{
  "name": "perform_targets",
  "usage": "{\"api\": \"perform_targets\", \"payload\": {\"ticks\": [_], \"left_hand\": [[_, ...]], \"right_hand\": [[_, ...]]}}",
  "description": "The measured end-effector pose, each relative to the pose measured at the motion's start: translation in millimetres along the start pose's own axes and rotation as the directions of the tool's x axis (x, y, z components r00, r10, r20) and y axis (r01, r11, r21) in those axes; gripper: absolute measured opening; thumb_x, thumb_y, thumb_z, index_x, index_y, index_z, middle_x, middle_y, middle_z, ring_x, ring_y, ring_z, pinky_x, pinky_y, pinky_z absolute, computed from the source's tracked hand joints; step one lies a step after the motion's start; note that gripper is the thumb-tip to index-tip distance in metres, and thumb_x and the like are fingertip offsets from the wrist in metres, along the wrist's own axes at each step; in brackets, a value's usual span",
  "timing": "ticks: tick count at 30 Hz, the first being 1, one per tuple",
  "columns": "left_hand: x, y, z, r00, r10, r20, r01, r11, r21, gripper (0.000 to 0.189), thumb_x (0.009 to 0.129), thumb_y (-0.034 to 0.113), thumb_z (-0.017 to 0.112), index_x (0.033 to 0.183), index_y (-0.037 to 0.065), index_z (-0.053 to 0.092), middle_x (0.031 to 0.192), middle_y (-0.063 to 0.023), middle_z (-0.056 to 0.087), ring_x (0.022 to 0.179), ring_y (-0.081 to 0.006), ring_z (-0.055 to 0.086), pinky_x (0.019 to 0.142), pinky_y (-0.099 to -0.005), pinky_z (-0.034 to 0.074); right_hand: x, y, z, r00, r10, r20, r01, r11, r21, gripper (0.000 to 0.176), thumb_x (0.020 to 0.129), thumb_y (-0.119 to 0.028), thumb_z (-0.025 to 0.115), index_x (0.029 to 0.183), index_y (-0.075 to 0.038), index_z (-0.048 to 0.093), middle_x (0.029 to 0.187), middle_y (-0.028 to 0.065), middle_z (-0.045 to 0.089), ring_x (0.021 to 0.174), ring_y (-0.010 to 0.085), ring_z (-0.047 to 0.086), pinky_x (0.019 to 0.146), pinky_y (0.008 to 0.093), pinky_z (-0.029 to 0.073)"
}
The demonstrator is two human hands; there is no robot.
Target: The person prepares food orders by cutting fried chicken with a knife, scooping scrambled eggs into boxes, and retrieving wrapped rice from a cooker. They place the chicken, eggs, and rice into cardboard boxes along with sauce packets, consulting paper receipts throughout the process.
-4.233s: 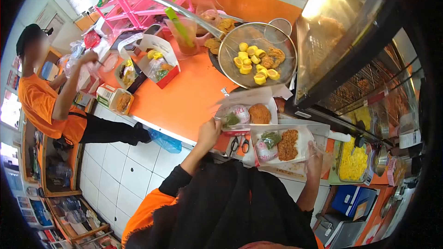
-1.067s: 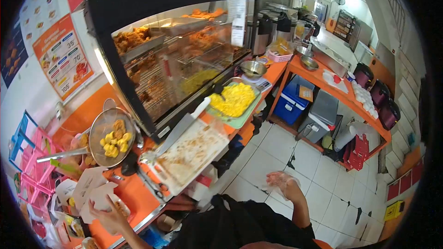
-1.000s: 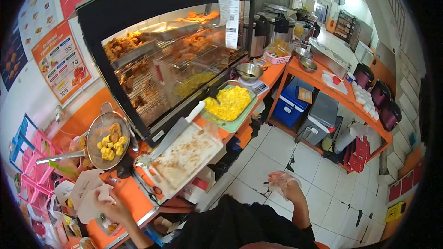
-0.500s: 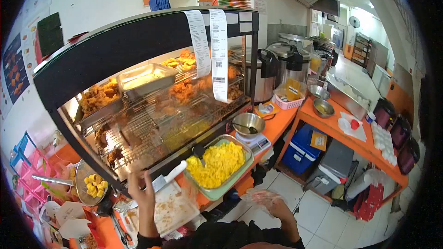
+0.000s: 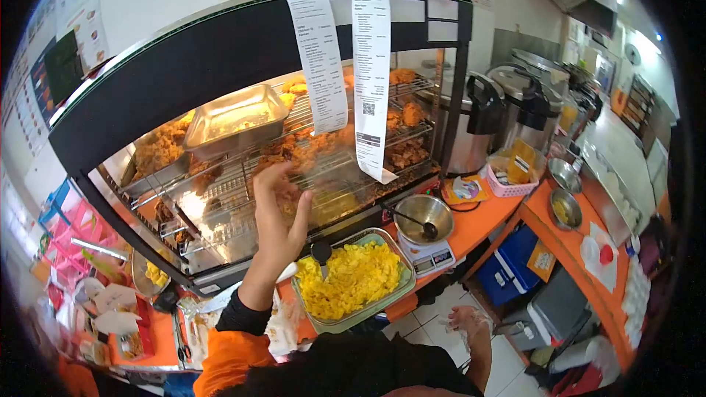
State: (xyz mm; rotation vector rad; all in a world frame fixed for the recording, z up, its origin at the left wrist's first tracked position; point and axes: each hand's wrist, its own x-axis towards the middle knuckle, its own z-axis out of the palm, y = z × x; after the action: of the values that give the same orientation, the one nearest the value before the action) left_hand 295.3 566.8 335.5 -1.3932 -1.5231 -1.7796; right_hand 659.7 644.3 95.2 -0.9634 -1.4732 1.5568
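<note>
My left hand [image 5: 279, 217] is bare and raised in front of the glass of the food warmer [image 5: 220, 206], thumb and fingers apart, nothing in it. Behind the glass are racks of fried chicken [image 5: 312, 148] and a metal pan [image 5: 239, 121]. Below and right of that hand sits a tray of scrambled egg [image 5: 353, 279] with a black-handled utensil [image 5: 321, 254] in it. A white knife handle [image 5: 287, 272] shows beside my left wrist. Low at the right, over the floor, my right hand [image 5: 471, 321] wears a clear plastic glove, fingers loosely spread and holding nothing visible.
Two receipts [image 5: 371, 81] hang from the warmer's top. A steel bowl with a black ladle [image 5: 425, 218] rests on a scale [image 5: 434, 257]. Rice cookers [image 5: 515, 103] stand behind. An orange side table [image 5: 570, 246] is at right, a blue cooler [image 5: 507, 265] under it.
My left hand has moved up and right, closer to the warmer's glass. The gloved right hand has shifted right. The view has swung and come nearer to the warmer.
</note>
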Motion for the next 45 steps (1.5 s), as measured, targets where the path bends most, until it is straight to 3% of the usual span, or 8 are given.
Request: {"api": "perform_targets", "payload": {"ticks": [28,32,34,35,38,40,41,45], "left_hand": [[15,7,28,0.997,-0.016,0.079,-0.015,0.927,0.375,0.018,0.090,0.013,0.058,0.081,-0.001,0.064,0.068,-0.0060,0.063,0.065,-0.0103,0.059,0.061,-0.0248,0.045],[6,-6,28,0.998,-0.046,0.046,0.025,0.927,0.373,0.019,0.091,0.012,0.057,0.079,-0.001,0.063,0.071,-0.0060,0.064,0.066,-0.0104,0.057,0.062,-0.0248,0.044],[3,9,32,0.996,-0.091,0.010,0.083,0.943,0.322,0.014,0.089,0.009,0.059,0.082,-0.001,0.063,0.071,-0.0068,0.063,0.067,-0.0119,0.058,0.063,-0.0259,0.045],[-1,14,33,0.999,-0.048,0.013,0.041,0.942,0.333,0.018,0.091,0.012,0.057,0.079,-0.001,0.062,0.067,-0.0054,0.061,0.064,-0.0109,0.056,0.060,-0.0256,0.043],[-38,22,30,0.987,-0.158,-0.039,0.162,0.943,0.289,0.027,0.094,0.014,0.050,0.072,-0.001,0.057,0.059,-0.0049,0.056,0.051,-0.0083,0.049,0.049,-0.0219,0.037],[-62,31,36,0.974,-0.222,-0.040,0.224,0.938,0.263,0.029,0.095,0.014,0.048,0.072,-0.001,0.056,0.057,-0.0045,0.054,0.048,-0.0071,0.046,0.046,-0.0205,0.035],[-74,28,35,0.968,-0.248,-0.044,0.250,0.928,0.277,0.030,0.095,0.015,0.048,0.072,-0.001,0.056,0.056,-0.0045,0.054,0.048,-0.0070,0.047,0.045,-0.0205,0.035],[-111,15,30,0.911,-0.391,-0.130,0.412,0.876,0.250,0.030,0.094,0.015,0.051,0.071,-0.002,0.057,0.056,-0.0045,0.055,0.049,-0.0078,0.050,0.046,-0.0211,0.037]], "right_hand": [[192,-60,-36,0.968,-0.165,0.191,0.213,0.939,-0.270,0.029,0.089,-0.019,0.057,0.106,0.004,0.062,0.090,0.0117,0.067,0.084,0.0191,0.065,0.076,0.0313,0.051],[240,-113,-48,0.623,-0.732,0.276,0.698,0.361,-0.618,0.038,0.092,-0.023,0.054,0.122,0.001,0.052,0.106,0.0140,0.063,0.098,0.0211,0.060,0.085,0.0342,0.048],[258,-178,-53,0.682,-0.709,0.180,0.728,0.635,-0.259,0.045,0.094,-0.021,0.051,0.130,0.003,0.040,0.121,0.0121,0.054,0.111,0.0241,0.053,0.092,0.0342,0.044],[282,-202,-49,0.685,-0.722,0.098,0.579,0.621,0.528,0.046,0.094,-0.022,0.052,0.130,0.003,0.040,0.124,0.0099,0.051,0.114,0.0253,0.051,0.096,0.0340,0.042],[284,-314,-42,0.267,-0.963,-0.044,0.817,0.250,-0.519,0.052,0.090,-0.042,0.052,0.126,-0.005,0.051,0.123,0.0118,0.056,0.113,0.0231,0.053,0.101,0.0342,0.036],[305,-397,-50,0.308,-0.950,0.055,0.332,0.053,-0.942,0.046,0.092,-0.029,0.052,0.131,-0.006,0.046,0.132,0.0137,0.047,0.118,0.0262,0.047,0.101,0.0343,0.037],[301,-444,-30,0.429,-0.896,0.116,-0.095,-0.173,-0.980,0.051,0.092,-0.027,0.054,0.134,-0.002,0.041,0.143,0.0149,0.037,0.128,0.0307,0.040,0.104,0.0380,0.036],[339,-488,-14,-0.225,-0.803,0.552,0.202,-0.593,-0.780,0.046,0.093,-0.019,0.051,0.136,-0.007,0.040,0.146,0.0143,0.031,0.135,0.0290,0.028,0.109,0.0411,0.031]]}}
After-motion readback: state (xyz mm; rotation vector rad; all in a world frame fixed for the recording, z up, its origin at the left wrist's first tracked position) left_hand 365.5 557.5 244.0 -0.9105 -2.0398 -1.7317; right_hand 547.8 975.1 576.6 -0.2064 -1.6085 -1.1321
